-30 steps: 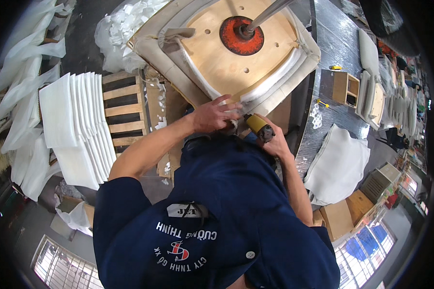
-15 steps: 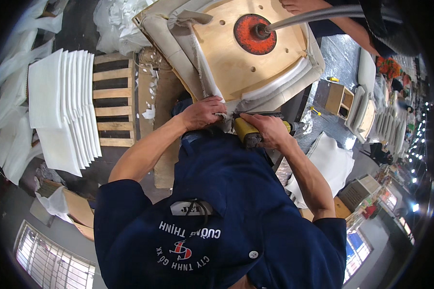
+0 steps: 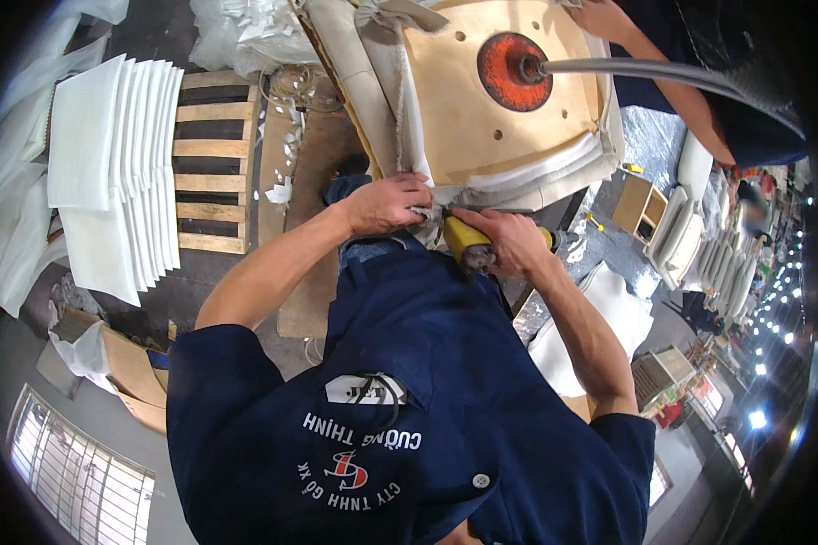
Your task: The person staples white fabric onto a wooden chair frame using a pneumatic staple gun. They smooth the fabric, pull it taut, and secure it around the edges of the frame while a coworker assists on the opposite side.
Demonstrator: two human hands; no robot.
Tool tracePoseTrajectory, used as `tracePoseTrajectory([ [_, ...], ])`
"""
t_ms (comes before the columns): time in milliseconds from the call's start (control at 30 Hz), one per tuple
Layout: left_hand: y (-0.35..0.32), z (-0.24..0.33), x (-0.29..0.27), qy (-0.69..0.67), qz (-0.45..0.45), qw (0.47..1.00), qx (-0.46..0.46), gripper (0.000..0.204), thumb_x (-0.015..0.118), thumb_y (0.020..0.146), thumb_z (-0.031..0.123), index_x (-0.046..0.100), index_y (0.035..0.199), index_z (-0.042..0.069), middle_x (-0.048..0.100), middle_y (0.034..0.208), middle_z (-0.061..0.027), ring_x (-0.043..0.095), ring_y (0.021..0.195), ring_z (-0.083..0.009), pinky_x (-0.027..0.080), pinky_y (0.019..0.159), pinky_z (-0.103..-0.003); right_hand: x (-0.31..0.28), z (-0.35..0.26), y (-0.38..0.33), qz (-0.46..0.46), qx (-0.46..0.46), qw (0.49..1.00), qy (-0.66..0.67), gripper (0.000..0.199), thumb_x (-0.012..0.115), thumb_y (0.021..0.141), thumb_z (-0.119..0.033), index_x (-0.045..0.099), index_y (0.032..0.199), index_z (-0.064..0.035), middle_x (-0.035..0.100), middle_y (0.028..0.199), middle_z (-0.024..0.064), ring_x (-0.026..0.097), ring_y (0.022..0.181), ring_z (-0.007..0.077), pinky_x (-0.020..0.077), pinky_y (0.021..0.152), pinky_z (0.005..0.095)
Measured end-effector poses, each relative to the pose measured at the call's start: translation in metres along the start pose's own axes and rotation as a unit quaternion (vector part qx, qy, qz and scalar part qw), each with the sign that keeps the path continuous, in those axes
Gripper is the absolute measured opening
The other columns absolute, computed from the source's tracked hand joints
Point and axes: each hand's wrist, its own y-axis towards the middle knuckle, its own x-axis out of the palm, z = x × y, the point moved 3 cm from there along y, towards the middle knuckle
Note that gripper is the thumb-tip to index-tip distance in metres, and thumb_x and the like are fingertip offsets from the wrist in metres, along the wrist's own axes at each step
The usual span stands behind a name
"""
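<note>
An upturned chair seat [image 3: 482, 118] of bare plywood, with cream fabric [image 3: 364, 73] wrapped over its edges, sits on an orange round mount [image 3: 513, 71] with a metal arm. My left hand [image 3: 386, 202] pinches the fabric at the seat's near edge. My right hand [image 3: 509, 241] grips a yellow stapler tool [image 3: 468, 243], its nose against the same edge beside my left fingers. My dark blue shirt fills the lower view.
White foam pads [image 3: 109, 173] are stacked on a wooden pallet [image 3: 214, 163] at left. Another person's arm [image 3: 663, 64] reaches in at upper right. Clear plastic wrap [image 3: 236, 32] lies at the top. Small wooden boxes [image 3: 634, 202] and more white pads [image 3: 600, 318] sit to the right.
The view has shifted so the seat sits higher and closer. Both hands have stayed together at the seat's near edge, working along the fabric.
</note>
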Motion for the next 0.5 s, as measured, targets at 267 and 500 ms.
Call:
tracePoseTrajectory([
  [267, 0.000, -0.002, 0.002, -0.005, 0.004, 0.999, 0.033, 0.015, 0.066, 0.075, 0.020, 0.068, 0.083, 0.007, 0.062, 0.116, -0.0073, 0.057, 0.125, -0.0308, 0.044, 0.115, -0.049, -0.011, -0.005, 0.003, 0.009, 0.003, 1.000, -0.009, 0.087, 0.083, 0.071, -0.021, 0.046, 0.150, -0.0254, 0.067, 0.113, 0.0111, 0.068, 0.100, 0.0410, 0.0561, 0.085, 0.0516],
  [500, -0.004, -0.003, 0.009, -0.016, 0.042, 0.998, 0.033, 0.016, 0.065, 0.076, 0.019, 0.068, 0.085, 0.007, 0.060, 0.115, -0.0076, 0.057, 0.123, -0.0303, 0.045, 0.114, -0.047, -0.012, -0.007, 0.010, -0.002, -0.011, 1.000, -0.023, 0.087, 0.084, 0.069, -0.022, 0.047, 0.148, -0.0257, 0.067, 0.110, 0.0108, 0.069, 0.099, 0.0400, 0.0567, 0.083, 0.0512],
])
